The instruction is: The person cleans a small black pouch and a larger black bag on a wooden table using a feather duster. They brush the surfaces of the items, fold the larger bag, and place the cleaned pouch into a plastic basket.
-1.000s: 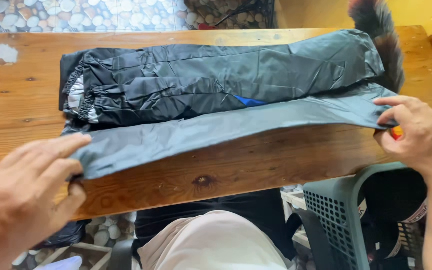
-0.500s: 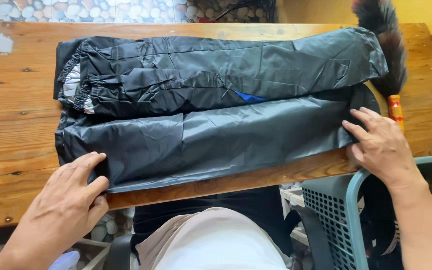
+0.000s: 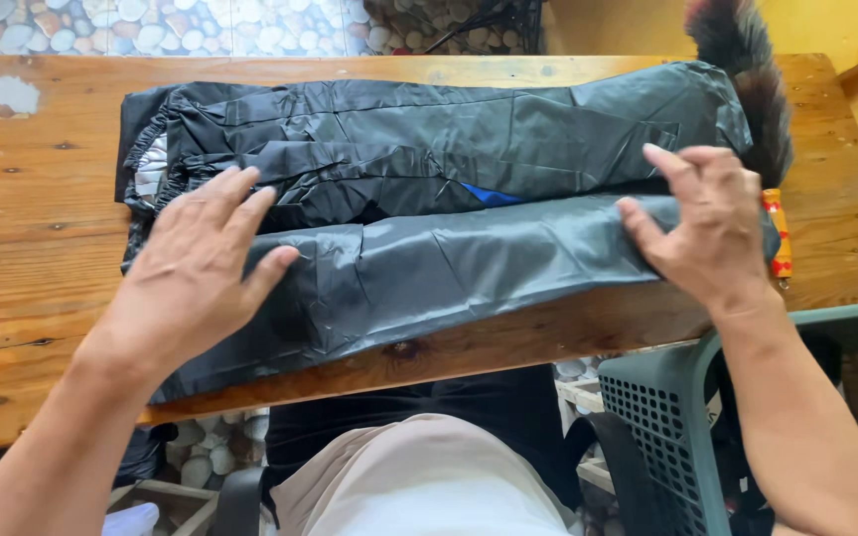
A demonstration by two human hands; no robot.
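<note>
Two bare hands press flat on shiny black rain pants [image 3: 429, 169] that lie folded long across the brown wooden desk [image 3: 32, 288]. The left hand [image 3: 191, 273] has a wide grip, fingers spread on the near fold. The right hand [image 3: 702, 223] has an open grip too, pressing the fold's other end beside a green plastic basket [image 3: 687, 397].

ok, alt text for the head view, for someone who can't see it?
Two bare hands press on black waterproof trousers laid lengthwise on a wooden table: left hand near the waistband, right hand at the leg end. A dark plastic basket stands lower right.
</note>
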